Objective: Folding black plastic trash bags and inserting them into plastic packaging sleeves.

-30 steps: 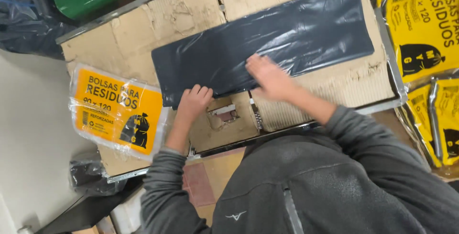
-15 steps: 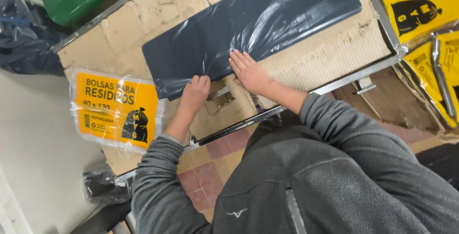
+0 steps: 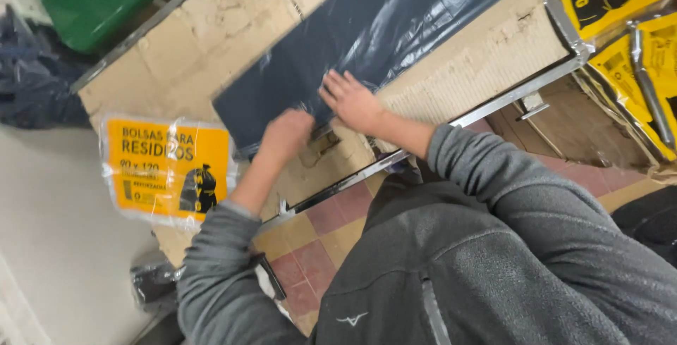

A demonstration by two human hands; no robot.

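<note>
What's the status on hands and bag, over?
Left hand curled on the black bag's near edge. Right hand flat on it. Nothing in the way.

Folded plastic bag [image 3: 381,28]: glossy dark navy to black, lying on pale tan cardboard [image 3: 233,28] mottled with lighter torn patches; packet [image 3: 168,169]: orange-yellow label with black lettering and a black figure under clear wrap, like the yellow-and-black packets [image 3: 620,21] at the upper right. Sleeves [image 3: 493,176] and jacket: heather grey with a small white emblem; bin [image 3: 99,0]: green; floor tiles [image 3: 317,246]: chequered dull red and ochre.
</note>
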